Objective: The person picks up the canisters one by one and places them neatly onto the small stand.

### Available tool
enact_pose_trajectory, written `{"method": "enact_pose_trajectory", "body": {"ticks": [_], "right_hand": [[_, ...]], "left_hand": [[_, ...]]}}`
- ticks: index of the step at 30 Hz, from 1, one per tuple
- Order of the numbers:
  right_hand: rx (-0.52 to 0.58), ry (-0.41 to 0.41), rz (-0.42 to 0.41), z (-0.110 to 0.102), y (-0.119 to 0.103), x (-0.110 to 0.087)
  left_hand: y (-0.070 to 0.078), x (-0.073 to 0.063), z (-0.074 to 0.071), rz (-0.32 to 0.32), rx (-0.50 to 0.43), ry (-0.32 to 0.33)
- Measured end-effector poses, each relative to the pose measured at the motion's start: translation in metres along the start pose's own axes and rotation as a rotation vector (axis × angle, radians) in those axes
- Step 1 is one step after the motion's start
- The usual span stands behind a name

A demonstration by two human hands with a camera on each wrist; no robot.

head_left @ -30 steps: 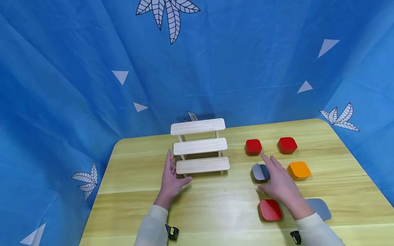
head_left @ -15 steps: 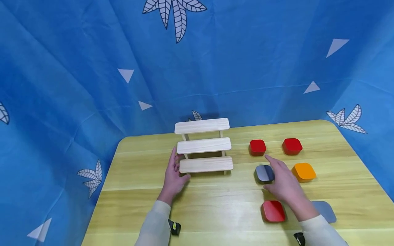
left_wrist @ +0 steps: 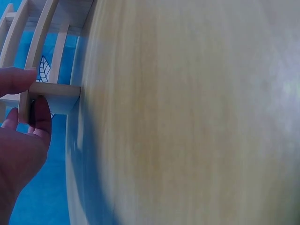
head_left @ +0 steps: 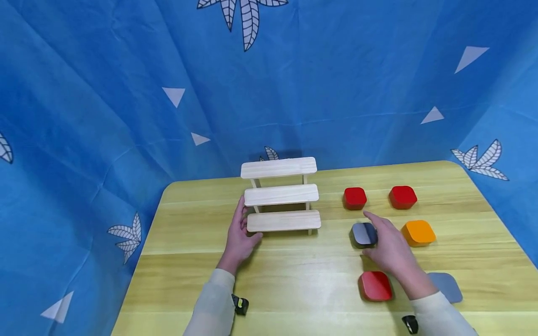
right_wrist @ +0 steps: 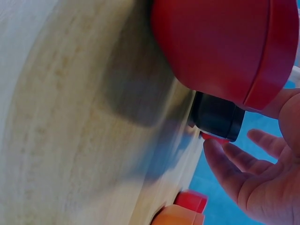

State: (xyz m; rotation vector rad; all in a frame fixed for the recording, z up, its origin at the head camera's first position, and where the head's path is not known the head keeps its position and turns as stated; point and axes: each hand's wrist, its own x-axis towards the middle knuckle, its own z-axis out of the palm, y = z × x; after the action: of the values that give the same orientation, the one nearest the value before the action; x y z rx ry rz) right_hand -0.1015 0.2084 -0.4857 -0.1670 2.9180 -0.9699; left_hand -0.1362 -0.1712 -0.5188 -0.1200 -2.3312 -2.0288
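A three-step wooden display stand (head_left: 283,220) stands toward the back of the table. At its left end is my left hand (head_left: 238,240). Seen from the left wrist, thumb and fingers (left_wrist: 42,119) pinch a wooden bar of the stand (left_wrist: 56,90). My right hand (head_left: 388,246) curves loosely round the right side of a dark grey rounded box (head_left: 363,234), thumb in front and fingers behind. The right wrist view shows these fingers spread beside the dark box (right_wrist: 218,117). A red lidded box (head_left: 375,285), large in that view, sits nearer me.
Two more red boxes, one on the left (head_left: 355,198) and one on the right (head_left: 402,197), stand farther back. An orange box (head_left: 418,233) lies right of my right hand. A flat-looking grey piece (head_left: 446,287) shows behind the right wrist. Blue patterned cloth (head_left: 336,93) hangs behind the table (head_left: 294,280).
The head view has shifted, so everything sits slightly farther right in it. My left thumb and fingers have drawn in on the stand's end. My right hand stays around the dark grey box.
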Motion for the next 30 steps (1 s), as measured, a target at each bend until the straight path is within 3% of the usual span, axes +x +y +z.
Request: {"method": "enact_pose_trajectory", "body": {"ticks": [5, 12, 20, 30], "right_hand": [[0.003, 0.009, -0.004, 0.001, 0.001, 0.0], [0.004, 0.022, -0.004, 0.004, 0.001, 0.001], [0.005, 0.019, 0.01, 0.005, 0.003, 0.002], [0.019, 0.012, 0.015, 0.005, 0.004, 0.001]], "left_hand": [[-0.001, 0.002, 0.002, 0.017, 0.013, 0.023], [0.028, -0.005, 0.002, 0.02, -0.031, -0.004], [0.002, 0.003, 0.001, 0.004, -0.036, 0.001], [-0.002, 0.002, 0.002, -0.004, -0.008, 0.035]]}}
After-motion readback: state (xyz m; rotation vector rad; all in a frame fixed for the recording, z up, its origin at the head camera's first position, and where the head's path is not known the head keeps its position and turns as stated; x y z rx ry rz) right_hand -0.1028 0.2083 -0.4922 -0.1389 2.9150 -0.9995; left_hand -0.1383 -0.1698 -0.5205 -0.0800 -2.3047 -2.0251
